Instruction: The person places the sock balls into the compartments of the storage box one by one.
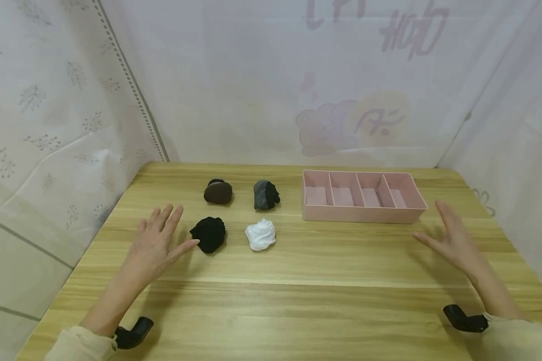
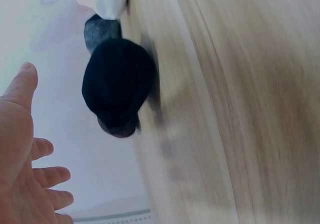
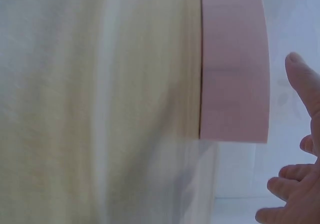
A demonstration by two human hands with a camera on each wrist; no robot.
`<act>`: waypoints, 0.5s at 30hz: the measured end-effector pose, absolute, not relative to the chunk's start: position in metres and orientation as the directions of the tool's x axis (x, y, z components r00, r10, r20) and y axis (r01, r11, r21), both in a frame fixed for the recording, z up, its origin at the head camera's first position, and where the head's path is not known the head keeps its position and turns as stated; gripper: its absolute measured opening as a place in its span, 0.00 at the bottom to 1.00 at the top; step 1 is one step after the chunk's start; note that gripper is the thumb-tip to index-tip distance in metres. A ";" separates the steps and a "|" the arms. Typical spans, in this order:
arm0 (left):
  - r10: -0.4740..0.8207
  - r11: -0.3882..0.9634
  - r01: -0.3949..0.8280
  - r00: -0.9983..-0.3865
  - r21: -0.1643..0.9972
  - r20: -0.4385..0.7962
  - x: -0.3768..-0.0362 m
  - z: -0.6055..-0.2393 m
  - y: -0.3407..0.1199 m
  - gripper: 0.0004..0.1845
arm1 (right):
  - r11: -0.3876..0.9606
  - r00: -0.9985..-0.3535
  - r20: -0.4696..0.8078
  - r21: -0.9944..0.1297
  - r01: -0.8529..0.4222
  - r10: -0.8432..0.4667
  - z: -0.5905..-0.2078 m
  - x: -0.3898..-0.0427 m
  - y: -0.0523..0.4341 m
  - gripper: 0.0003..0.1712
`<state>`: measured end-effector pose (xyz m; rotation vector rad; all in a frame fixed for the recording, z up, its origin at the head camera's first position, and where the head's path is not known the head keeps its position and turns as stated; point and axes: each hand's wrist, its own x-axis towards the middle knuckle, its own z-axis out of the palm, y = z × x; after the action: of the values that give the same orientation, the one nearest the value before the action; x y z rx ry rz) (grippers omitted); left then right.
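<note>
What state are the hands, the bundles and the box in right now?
Left hand: open, holding nothing.
Right hand: open, holding nothing.
Black bundle: balled up.
White bundle: balled up.
Brown bundle: balled up.
Grey bundle: balled up.
Box: upright, open-topped.

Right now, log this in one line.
left hand: holds nothing, nearest black bundle | right hand: holds nothing, nearest pink box | white bundle, grey-black bundle, brown bundle: on table

We look into a cloth-screened nook, possibly in a home, though we cannot tell which room. We see a sprig-patterned cloth (image 1: 72, 115) on the left and a pale cartoon-printed cloth (image 1: 235, 90) hanging beyond the wood-grain table (image 1: 298, 273).
</note>
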<state>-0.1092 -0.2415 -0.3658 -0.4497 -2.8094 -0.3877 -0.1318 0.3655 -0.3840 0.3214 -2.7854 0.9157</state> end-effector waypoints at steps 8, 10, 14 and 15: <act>0.315 0.838 0.453 -0.856 0.303 0.409 -0.107 -0.365 -0.213 0.40 | 0.789 -0.970 0.164 -0.566 -0.242 -0.179 -0.375 -0.162 0.378 0.60; 0.329 0.827 0.468 -0.853 0.312 0.406 -0.108 -0.365 -0.203 0.40 | 0.796 -0.972 0.139 -0.558 -0.234 -0.189 -0.373 -0.168 0.382 0.61; 0.360 0.810 0.493 -0.846 0.319 0.393 -0.111 -0.364 -0.184 0.41 | 0.814 -0.976 0.081 -0.539 -0.215 -0.203 -0.371 -0.179 0.389 0.62; 0.367 0.804 0.498 -0.845 0.325 0.388 -0.112 -0.365 -0.180 0.41 | 0.816 -0.976 0.067 -0.539 -0.211 -0.208 -0.370 -0.181 0.391 0.63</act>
<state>-0.1123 -0.1798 -0.3648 -0.6615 -2.6847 -0.6055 -0.1810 0.3910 -0.3702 0.3447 -2.9886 0.8876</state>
